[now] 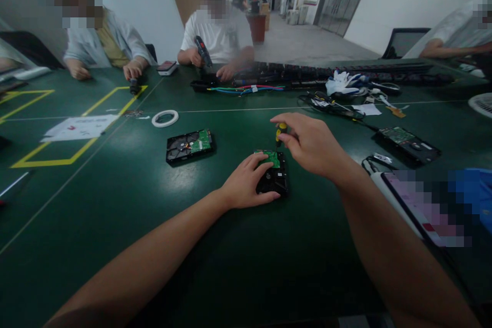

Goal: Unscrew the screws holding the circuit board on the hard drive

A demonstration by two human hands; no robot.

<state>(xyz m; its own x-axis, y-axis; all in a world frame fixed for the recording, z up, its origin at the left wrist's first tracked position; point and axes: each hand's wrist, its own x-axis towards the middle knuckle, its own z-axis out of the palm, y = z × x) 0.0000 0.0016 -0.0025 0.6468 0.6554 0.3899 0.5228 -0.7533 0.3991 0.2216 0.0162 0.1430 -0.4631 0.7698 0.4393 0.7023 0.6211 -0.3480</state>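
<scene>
A hard drive (282, 180) lies on the table with its green circuit board facing up. My left hand (249, 180) spans its left part, fingers across the board and thumb along the near edge, holding it against the table. My right hand (313, 146) grips a small yellow-and-black screwdriver (278, 136) between thumb and fingers. The screwdriver stands nearly upright over the drive's far right corner; whether its tip sits in a screw I cannot tell. A second hard drive (189, 146), board side up, rests to the left of my hands.
A roll of white tape (165, 118) and paper sheets (80, 127) lie to the left. On the right are another hard drive (408, 144), a phone (417, 207), cables and white gloves (346, 83). Across the table, one person holds a power screwdriver (203, 51); others sit nearby.
</scene>
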